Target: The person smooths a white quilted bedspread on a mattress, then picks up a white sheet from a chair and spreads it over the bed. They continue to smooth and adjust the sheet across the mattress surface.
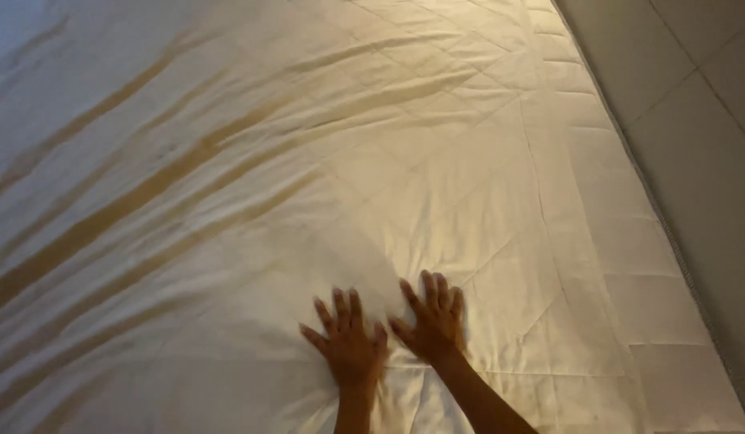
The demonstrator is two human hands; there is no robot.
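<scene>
A wide cream-coloured quilted fabric bed cover (pixel 437 161) fills almost the whole view, spread flat over the bed and running from the near edge to the far top of the picture. Its stitching forms large squares and diagonal lines, clearest across the right half. Long shallow creases, shaded amber in the warm light, slant across the left half from lower left to upper right, and a few softer folds fan out from the spot where the hands rest. The cover's right border, finished with a narrow piped seam, runs diagonally from the top centre-right down to the lower right corner.

Beyond that border lies a grey tiled floor (pixel 694 104), with thin grout lines marking big square tiles; it takes up the upper right corner and narrows toward the bottom.

Near the bottom centre, two bare forearms come in from the lower edge. The right hand (pixel 431 321) lies palm down on the cover, fingers spread and pointing away from the person, flat on the fabric and gripping nothing. The left hand (pixel 350 344) lies just beside it, a little nearer the person, also palm down with splayed fingers, pressed flat and holding nothing. The two hands are close together, their thumbs nearly meeting, both on the smoother part of the cover right of the creases.
</scene>
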